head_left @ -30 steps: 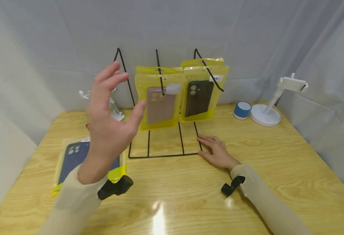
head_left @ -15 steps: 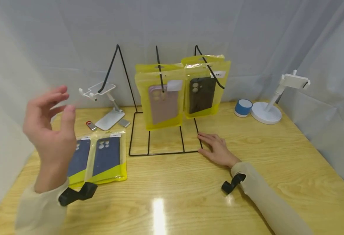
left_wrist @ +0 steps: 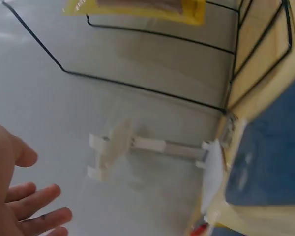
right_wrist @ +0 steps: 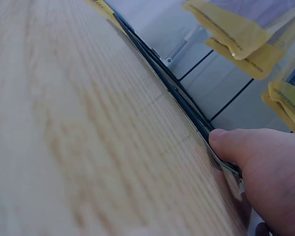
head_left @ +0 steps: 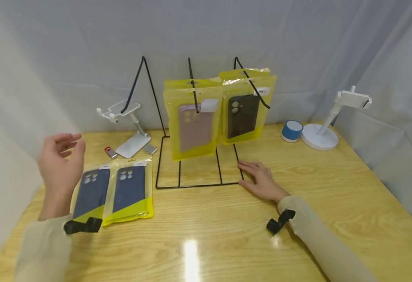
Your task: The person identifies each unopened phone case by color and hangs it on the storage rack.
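Observation:
My left hand point(head_left: 60, 164) holds nothing; it hovers with loosely bent fingers at the left of two packaged phone cases. Both, the left phone case point(head_left: 92, 190) and the right phone case point(head_left: 130, 188), are dark blue, in clear and yellow pouches flat on the table. My right hand point(head_left: 260, 182) rests at the front right corner of a black wire display rack point(head_left: 198, 185), fingertips and thumb touching its base wire. On the rack's middle hook hang pouches, the front one with a pink phone case point(head_left: 196, 129); the right hook carries pouches with a black phone case point(head_left: 242, 117) in front.
The rack's left hook point(head_left: 132, 86) bears nothing. Behind the blue cases stand a white folding phone stand point(head_left: 132, 145), a red USB stick point(head_left: 110, 152) and a small grey piece point(head_left: 150, 149). At the right are a blue-and-white cylinder point(head_left: 292, 131) and a white round-based stand point(head_left: 319, 137).
My left hand has moved left and down, away from the rack, uncovering the left hook, the folding stand and the blue cases. My right hand stays at the rack's corner.

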The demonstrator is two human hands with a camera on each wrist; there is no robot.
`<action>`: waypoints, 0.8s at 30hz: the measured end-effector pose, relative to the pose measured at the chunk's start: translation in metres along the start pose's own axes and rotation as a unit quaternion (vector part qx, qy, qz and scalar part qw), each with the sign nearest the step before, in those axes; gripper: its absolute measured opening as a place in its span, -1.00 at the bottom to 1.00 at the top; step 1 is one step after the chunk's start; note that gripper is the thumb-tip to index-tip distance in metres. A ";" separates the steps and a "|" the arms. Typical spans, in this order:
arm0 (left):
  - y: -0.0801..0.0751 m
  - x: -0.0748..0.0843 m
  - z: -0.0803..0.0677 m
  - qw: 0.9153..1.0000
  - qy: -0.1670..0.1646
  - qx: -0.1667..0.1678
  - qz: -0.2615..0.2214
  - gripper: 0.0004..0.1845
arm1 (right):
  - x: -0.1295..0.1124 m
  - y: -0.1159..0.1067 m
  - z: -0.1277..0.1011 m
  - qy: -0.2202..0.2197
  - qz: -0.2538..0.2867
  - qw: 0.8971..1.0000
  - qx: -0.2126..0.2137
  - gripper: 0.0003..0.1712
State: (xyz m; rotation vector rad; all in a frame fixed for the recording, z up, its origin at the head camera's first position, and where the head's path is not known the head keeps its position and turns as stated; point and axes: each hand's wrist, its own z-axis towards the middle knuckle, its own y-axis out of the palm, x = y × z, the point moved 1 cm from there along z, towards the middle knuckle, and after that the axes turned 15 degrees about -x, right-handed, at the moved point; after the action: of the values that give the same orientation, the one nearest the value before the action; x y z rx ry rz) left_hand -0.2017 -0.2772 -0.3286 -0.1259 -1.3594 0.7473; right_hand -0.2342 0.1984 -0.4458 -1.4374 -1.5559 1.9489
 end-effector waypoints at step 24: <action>0.000 -0.103 0.021 0.930 -0.101 -0.282 0.214 -0.17 | 0.003 0.001 0.000 0.001 0.001 1.000 0.002 -0.35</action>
State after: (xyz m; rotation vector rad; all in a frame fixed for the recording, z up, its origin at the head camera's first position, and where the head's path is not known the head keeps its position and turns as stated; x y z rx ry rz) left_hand -0.2225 -0.3406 -0.4093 -0.8433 -1.7435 0.7178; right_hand -0.2349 0.2001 -0.4479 -1.4388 -1.5494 1.9512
